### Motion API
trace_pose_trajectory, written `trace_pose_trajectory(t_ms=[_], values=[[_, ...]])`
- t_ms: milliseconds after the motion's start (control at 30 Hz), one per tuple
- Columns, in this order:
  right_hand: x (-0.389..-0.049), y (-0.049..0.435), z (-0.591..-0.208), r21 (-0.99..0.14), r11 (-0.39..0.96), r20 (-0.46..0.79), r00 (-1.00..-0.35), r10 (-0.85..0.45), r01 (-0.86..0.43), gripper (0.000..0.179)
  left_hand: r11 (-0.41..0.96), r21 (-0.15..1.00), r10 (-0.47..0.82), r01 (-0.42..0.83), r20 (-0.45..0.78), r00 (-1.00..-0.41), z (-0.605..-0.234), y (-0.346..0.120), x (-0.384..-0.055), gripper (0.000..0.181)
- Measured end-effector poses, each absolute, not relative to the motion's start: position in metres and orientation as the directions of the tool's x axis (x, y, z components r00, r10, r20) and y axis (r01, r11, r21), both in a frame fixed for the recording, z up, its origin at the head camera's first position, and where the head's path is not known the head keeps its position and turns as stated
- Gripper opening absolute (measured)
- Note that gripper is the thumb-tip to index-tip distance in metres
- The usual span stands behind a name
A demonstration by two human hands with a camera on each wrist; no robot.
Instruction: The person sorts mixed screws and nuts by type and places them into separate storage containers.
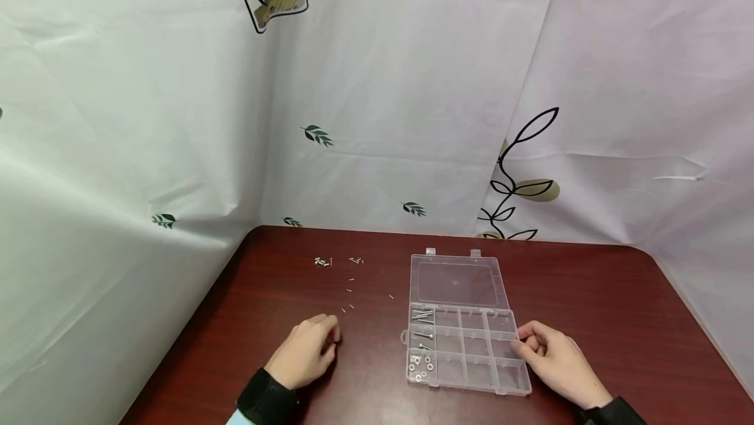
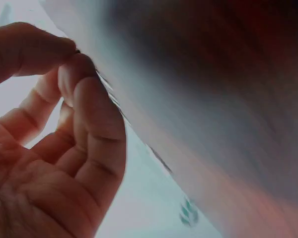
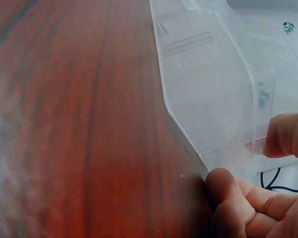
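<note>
A clear plastic compartment box (image 1: 471, 388) lies on the table with its lid (image 1: 462, 284) swung back flat. My right hand (image 1: 556, 359) pinches its right side wall, thumb (image 3: 283, 136) over the wall and fingers (image 3: 226, 191) low on the outside. Long screws (image 1: 421, 315) lie in the upper left compartments, and white washers or nuts (image 1: 429, 367) fill the lower left one. Left of the box, my left hand (image 1: 303, 351) rests on the table, loosely curled. In the left wrist view its thumb (image 2: 44, 52) meets the index fingertip, with nothing plainly held.
Small loose screws (image 1: 349, 291) are scattered beyond my left hand. Two little piles of screws, one on the left (image 1: 321, 262) and one beside it (image 1: 356, 260), lie farther back. Behind the dark red table (image 1: 589, 294) hangs a white patterned curtain (image 1: 377, 84).
</note>
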State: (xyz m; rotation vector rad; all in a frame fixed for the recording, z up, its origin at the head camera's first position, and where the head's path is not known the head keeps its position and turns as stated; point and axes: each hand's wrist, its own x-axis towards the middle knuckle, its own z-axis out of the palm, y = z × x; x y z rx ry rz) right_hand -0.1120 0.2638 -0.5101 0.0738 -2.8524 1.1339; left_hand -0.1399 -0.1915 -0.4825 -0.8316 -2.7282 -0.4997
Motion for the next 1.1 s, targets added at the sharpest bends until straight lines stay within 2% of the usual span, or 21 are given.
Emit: trace_pose_trajectory(t_ms=[267, 533, 833, 1100], values=[[-0.112, 0.263, -0.51, -0.685, 0.725, 0.094, -0.995, -0.018, -0.077, 0.011, 0.554, 0.337, 0.58, 0.761, 0.5, -0.643, -0.472, -0.135, -0.12, 0.029], [-0.11, 0.262, -0.511, -0.686, 0.722, 0.112, -0.994, -0.016, -0.089, 0.011, 0.47, 0.339, 0.632, 0.815, 0.515, -0.579, -0.477, -0.107, -0.108, 0.028], [-0.109, 0.262, -0.509, -0.682, 0.724, 0.128, -0.992, -0.014, -0.098, 0.01, 0.446, 0.195, 0.671, 0.874, 0.573, -0.47, -0.476, -0.096, -0.11, 0.03], [-0.109, 0.262, -0.512, -0.686, 0.72, 0.129, -0.992, -0.016, -0.101, 0.011, 0.45, 0.123, 0.692, 0.885, 0.578, -0.432, -0.471, -0.084, -0.117, 0.028]])
